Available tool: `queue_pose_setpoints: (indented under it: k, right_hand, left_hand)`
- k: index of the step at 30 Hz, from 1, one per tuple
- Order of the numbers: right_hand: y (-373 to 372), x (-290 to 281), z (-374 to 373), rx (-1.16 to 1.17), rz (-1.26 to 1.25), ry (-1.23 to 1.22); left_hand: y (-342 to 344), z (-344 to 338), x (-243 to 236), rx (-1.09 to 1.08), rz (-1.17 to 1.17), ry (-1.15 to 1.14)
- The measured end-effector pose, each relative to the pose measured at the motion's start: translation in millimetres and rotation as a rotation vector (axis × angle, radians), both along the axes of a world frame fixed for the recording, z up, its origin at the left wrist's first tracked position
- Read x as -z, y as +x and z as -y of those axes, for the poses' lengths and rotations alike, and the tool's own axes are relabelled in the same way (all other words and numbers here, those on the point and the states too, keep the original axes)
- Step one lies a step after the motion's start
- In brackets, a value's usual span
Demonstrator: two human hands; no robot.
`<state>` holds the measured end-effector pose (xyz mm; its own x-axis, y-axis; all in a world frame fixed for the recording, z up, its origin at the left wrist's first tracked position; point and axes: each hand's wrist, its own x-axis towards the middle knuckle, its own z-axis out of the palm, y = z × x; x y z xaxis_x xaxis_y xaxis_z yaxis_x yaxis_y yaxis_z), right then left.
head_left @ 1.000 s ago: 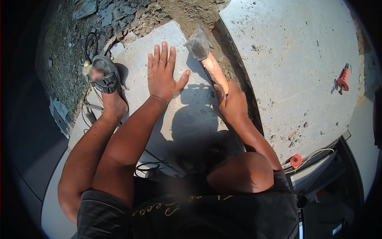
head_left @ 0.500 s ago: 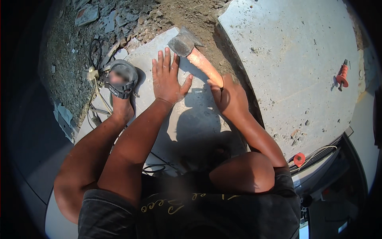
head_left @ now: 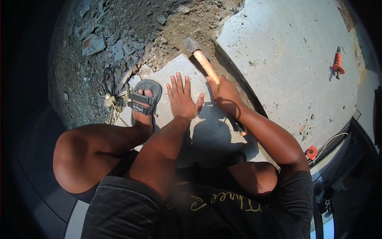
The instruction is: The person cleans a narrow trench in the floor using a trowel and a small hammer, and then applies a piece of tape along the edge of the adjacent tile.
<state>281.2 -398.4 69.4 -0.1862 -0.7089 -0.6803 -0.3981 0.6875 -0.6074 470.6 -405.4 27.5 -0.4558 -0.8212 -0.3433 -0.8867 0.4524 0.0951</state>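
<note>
My left hand lies flat on the near concrete slab, fingers stretched and apart. To its right, my right hand is wrapped round the orange handle of a hammer. The hammer's grey head points away from me, over the dirt by the slab's far corner. The lower end of the handle shows beneath my right wrist. Close to my left hand, my left foot in a dark strapped sandal stands on the same slab.
A larger concrete slab lies to the right, across a dark gap. A chisel with a red guarded grip rests on it. Another red-guarded piece sits near cables at lower right. Rubble and a cable with a pale connector are at left.
The view has shifted, so my hands and foot appear further right and lower. The hammer head has tipped away from me and sits farther from my left hand.
</note>
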Motion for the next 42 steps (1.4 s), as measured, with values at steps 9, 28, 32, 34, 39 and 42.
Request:
queue_pose_setpoints:
  k: [9, 28, 32, 34, 39, 42]
  right_hand:
    - [-39, -29, -17, -0.114, -0.140, -0.053]
    - [124, -231, -285, 0.805, -0.629, 0.792]
    - [249, -107, -363, 1.397, -0.640, 0.617]
    - [291, -55, -379, 1.624, -0.397, 0.574]
    - [371, -1, -383, 1.458, 0.080, 0.709]
    - [379, 21, -360, 1.140, 0.200, 0.687]
  left_hand:
    - [-2, 7, -8, -0.013, -0.086, 0.018]
    - [-126, 49, -17, 1.150, 0.040, 0.679]
    - [-140, 85, -8, 1.140, 0.069, 0.588]
    - [-142, 122, -8, 0.937, 0.055, 0.613]
    - [-135, 230, 3, 1.015, 0.321, 0.351]
    - [-125, 313, 12, 1.123, 0.525, 0.268]
